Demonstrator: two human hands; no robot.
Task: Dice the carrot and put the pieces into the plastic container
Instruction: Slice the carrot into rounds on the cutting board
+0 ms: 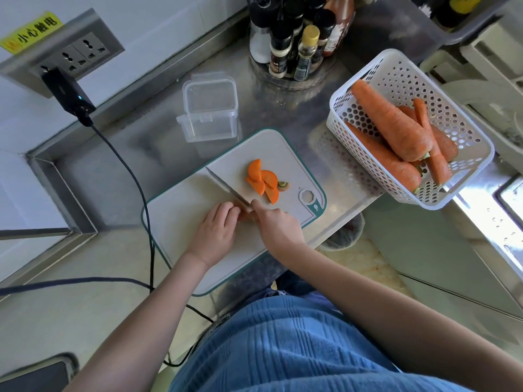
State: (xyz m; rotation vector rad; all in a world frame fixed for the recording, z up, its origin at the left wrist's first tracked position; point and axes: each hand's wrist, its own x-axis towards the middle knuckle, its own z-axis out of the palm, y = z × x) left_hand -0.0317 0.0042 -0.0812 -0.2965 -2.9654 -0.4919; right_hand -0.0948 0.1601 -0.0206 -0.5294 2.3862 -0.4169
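Note:
Several orange carrot slices lie fanned on the grey cutting board, with the cut-off green carrot top beside them. My right hand grips the handle of a knife whose blade points up-left across the board. My left hand has its fingers curled on a small carrot piece right at the blade; that piece is mostly hidden between the hands. The clear plastic container stands open beyond the board with nothing in it.
A white perforated basket holding several whole carrots stands at the right on the steel counter. A rack of spice bottles is at the back. A black cable runs from the wall socket past the board's left edge.

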